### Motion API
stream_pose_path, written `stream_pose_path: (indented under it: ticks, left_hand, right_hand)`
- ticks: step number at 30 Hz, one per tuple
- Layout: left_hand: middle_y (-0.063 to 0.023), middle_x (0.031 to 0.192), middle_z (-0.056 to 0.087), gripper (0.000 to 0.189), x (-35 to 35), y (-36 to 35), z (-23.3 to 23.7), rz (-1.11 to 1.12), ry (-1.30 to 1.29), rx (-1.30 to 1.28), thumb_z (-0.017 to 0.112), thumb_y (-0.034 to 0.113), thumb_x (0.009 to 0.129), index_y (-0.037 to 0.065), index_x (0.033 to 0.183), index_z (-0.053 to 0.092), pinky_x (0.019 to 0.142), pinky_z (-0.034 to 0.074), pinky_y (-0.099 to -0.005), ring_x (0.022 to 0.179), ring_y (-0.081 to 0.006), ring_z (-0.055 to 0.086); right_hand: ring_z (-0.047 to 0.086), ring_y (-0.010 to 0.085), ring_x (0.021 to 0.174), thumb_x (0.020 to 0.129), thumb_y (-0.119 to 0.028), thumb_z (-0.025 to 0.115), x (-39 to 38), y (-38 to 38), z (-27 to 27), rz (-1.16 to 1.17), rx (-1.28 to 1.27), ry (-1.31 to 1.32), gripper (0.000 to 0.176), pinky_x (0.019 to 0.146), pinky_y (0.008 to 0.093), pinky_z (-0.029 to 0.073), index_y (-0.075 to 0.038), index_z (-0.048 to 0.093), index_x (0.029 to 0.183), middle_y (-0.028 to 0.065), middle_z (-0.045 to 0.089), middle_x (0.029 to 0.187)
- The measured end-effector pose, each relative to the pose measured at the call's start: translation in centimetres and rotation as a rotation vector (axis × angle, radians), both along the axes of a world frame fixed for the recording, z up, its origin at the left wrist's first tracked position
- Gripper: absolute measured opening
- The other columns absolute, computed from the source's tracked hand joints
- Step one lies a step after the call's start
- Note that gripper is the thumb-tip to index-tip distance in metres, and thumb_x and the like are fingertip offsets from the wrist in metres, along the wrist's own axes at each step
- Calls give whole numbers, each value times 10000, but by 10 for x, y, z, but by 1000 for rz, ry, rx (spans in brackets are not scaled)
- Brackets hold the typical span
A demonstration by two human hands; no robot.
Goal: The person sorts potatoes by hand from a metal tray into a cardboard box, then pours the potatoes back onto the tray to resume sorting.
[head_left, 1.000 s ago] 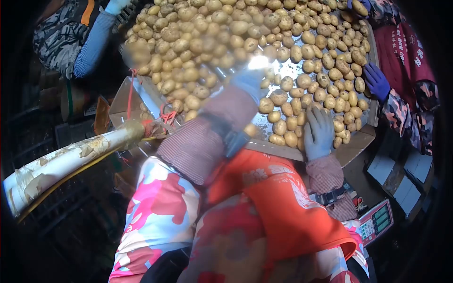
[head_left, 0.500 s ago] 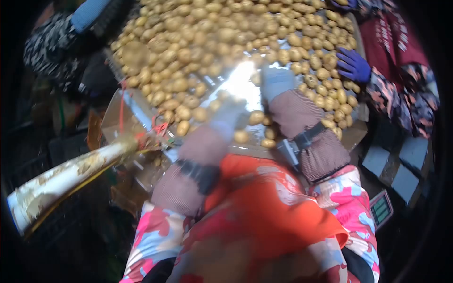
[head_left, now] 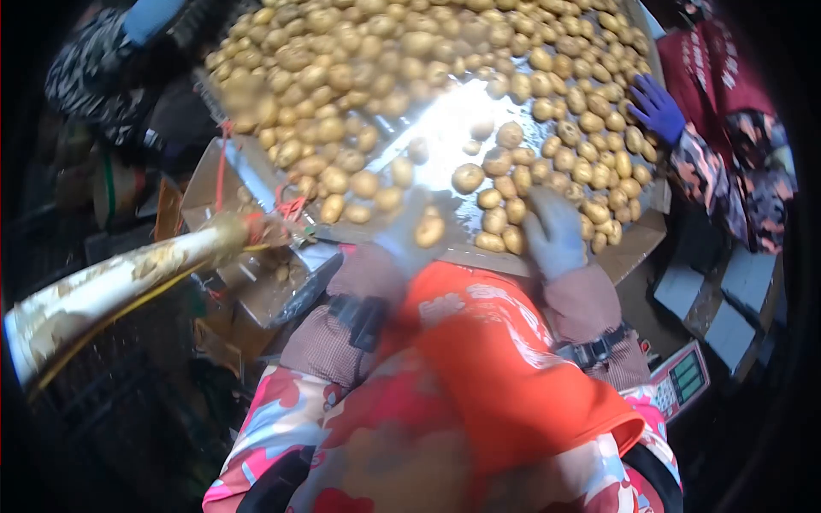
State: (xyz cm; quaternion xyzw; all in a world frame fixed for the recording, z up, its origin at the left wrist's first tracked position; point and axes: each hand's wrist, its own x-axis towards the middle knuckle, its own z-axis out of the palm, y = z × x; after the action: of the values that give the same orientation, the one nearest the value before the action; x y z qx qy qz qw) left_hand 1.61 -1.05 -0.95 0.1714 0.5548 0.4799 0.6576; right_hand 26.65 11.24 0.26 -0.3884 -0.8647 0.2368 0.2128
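- Both hands have pulled back toward the near edge of the sorting table (head_left: 442, 135) since half a second ago. The right hand (head_left: 554, 232) was way up by the shiny bare patch and now sits low, close to the rim.
- Right hand: grey-blue glove, palm down, fingers laid out flat and loosely spread over the potatoes at the near edge. It isn't wrapped around anything.
- Left hand (head_left: 400, 232): same kind of glove, but it's a motion-blurred smear, so honestly can't tell if it's spread or gripping. It's at the near edge too, left of the right hand.
- A lone potato (head_left: 429, 229) sits right against the left hand on its right side. Whether it's held or just touching, can't say.
- The potatoes (head_left: 342, 85) cover most of the table, piled thick along the far and left sides and thinner around the bare metal in the middle.
- An orange apron (head_left: 496, 368) hangs just below both hands.
- At the table's right edge, a co-worker's purple glove (head_left: 657, 107) rests on the potatoes. A blue sleeve (head_left: 150, 17) shows at the far left corner.
- A scruffy taped pole (head_left: 111, 286) angles off the near left corner, by some red string (head_left: 289, 208).
- A scale (head_left: 682, 385) sits lower right, off the table.
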Motion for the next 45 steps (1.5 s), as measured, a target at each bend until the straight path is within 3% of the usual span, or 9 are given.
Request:
stream_pose_path:
  ticks: [6,13,19,22,24,29,31,34,45]
  left_hand:
    - [-104,1241,595,418,2,30,29,361,-337,-212,455,328,1068,28,1352,516,942,523,-324,1110,-207,591]
    - [-80,1044,591,488,-30,30,-24,192,703,221,614,160,962,95,1408,426,657,520,-267,930,-182,582]
    - [-77,1039,598,314,-33,41,7,455,-70,-166,558,274,1024,120,1293,511,787,554,-376,966,-206,593]
    - [-107,1102,609,363,-18,7,-70,706,-1738,-218,543,365,1028,112,1287,505,905,518,-474,1052,-271,592]
    - [-121,1135,614,379,-18,7,-87,692,-2156,-158,538,396,1030,109,1275,503,960,494,-524,1104,-303,587]
    - [-146,1191,632,408,-11,5,-87,796,-2168,-273,548,394,1028,100,1302,477,918,526,-503,1080,-311,617]
    - [-160,1207,648,390,-4,5,-18,817,-1119,-32,561,373,1025,82,1278,502,805,569,-398,959,-265,650]
    - [-40,1281,545,346,-21,-9,8,586,-883,-3,577,345,1027,161,1317,532,977,504,-319,1202,-166,537]
    - [-144,1303,605,485,-33,-3,22,633,-966,182,445,473,1047,90,1334,519,1006,501,-569,1250,-369,568]
  right_hand:
    - [660,324,1006,872,-117,659,-5,35,0,-19,-111,-155,308,891,427,516,-77,683,1176,155,700,1084]
    - [708,299,961,897,-286,620,-146,70,16,256,-220,-724,270,807,408,551,-128,713,1095,121,731,1049]
    - [704,297,1002,895,-326,619,-166,93,12,372,-87,-915,331,856,410,550,-120,712,1137,132,729,1075]
    - [713,254,927,913,-303,652,-136,90,-19,259,-186,-457,285,800,380,555,-110,709,1114,114,734,995]
    - [699,242,933,908,-301,689,-125,67,5,182,-377,-165,346,820,370,546,-88,689,1181,119,721,1004]
    - [686,271,986,900,-324,667,-159,105,24,141,-416,-208,440,883,381,531,-111,641,1285,169,701,1112]
    - [678,259,1019,906,-347,656,-181,147,-5,-91,-347,-424,493,902,367,526,-91,619,1325,172,695,1161]
    - [665,217,1013,926,-322,652,-206,170,-21,-23,-246,-506,469,893,344,527,-78,617,1325,144,700,1152]
    - [588,167,1161,968,-183,641,-137,37,59,312,-1018,71,467,972,305,492,-48,547,1405,101,620,1290]
